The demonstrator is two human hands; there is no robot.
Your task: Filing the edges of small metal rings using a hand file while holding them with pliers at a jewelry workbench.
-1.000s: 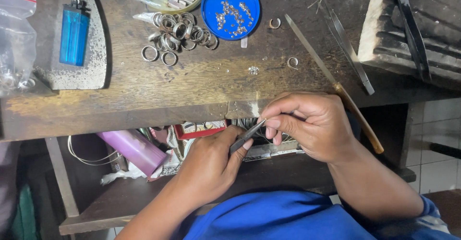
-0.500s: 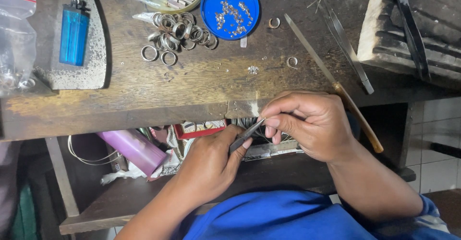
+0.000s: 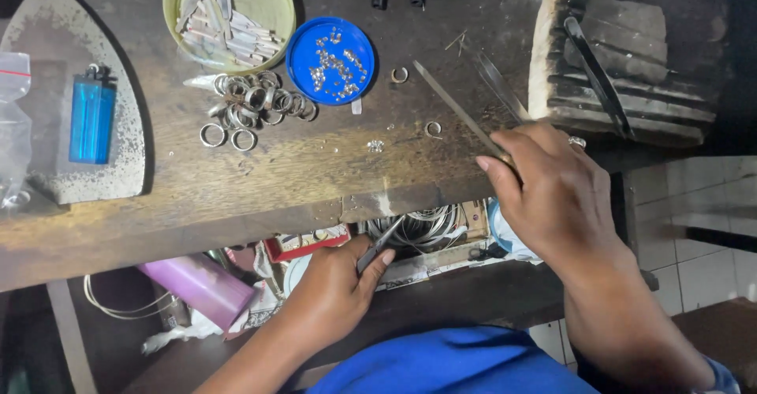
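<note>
Steel file (image 3: 457, 110) under closing right hand (image 3: 552, 197) | left hand (image 3: 335, 291) pinches tweezers (image 3: 374, 250) | risk: file sweeps loose rings (image 3: 252, 106) off bench (image 3: 236, 181)

At the upper left of the frame a blue lighter (image 3: 91, 121) lies on a grey iron-shaped plate (image 3: 47, 31). Toward the top centre of the wooden counter (image 3: 260, 181) sit an olive dish (image 3: 229, 15) of metal strips and a blue lid (image 3: 330, 60) of small silver pieces, with a heap of silver rings (image 3: 252, 102) just below them. A charred block (image 3: 623, 63) stands at upper right. A purple cylinder (image 3: 197, 287) lies on the shelf at lower left.
</note>
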